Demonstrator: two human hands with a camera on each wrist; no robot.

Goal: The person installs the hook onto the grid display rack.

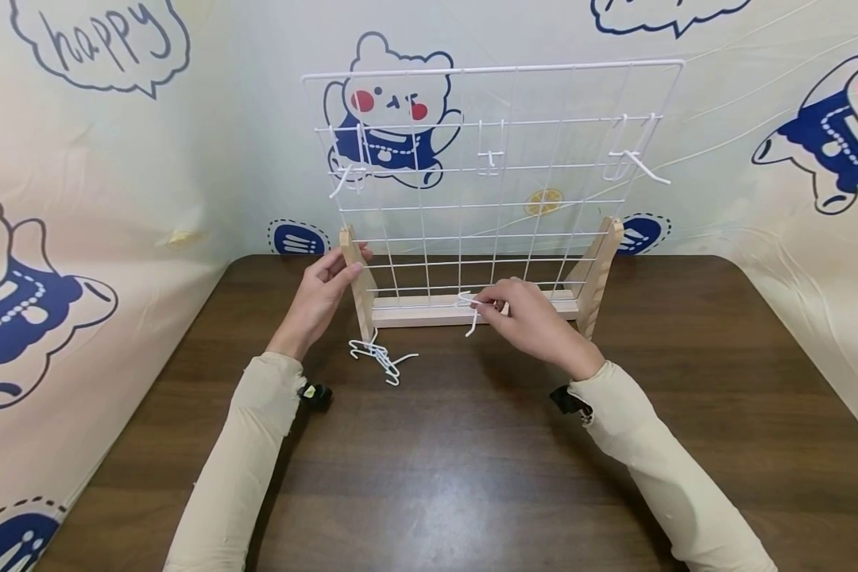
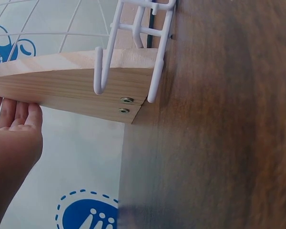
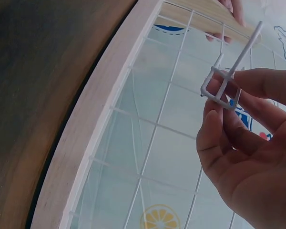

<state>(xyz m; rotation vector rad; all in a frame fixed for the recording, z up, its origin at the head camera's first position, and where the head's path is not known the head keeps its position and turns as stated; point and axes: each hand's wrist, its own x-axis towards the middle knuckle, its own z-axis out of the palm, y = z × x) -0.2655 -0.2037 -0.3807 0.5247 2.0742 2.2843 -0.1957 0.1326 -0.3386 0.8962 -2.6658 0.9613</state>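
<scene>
A white wire grid rack (image 1: 496, 210) stands upright between two wooden side posts on the table. My left hand (image 1: 318, 294) grips the left wooden post (image 1: 361, 298), thumb in front and fingers around behind it. In front of the rack's wooden base bar (image 1: 429, 312), my right hand (image 1: 525, 314) pinches a white wire hook (image 3: 224, 88) between thumb and fingers, apart from the grid. Loose white hooks (image 1: 384, 357) lie tangled on the table by the left post's foot. Across the upper grid hang a left hook (image 1: 353, 176), a middle hook (image 1: 490, 156) and a right hook (image 1: 636, 161).
The brown wooden table (image 1: 436, 477) stretches toward me under both forearms. Behind it hangs a pale cloth backdrop (image 1: 214, 143) printed with bears and lettering. The right wooden post (image 1: 602, 274) stands beyond my right hand.
</scene>
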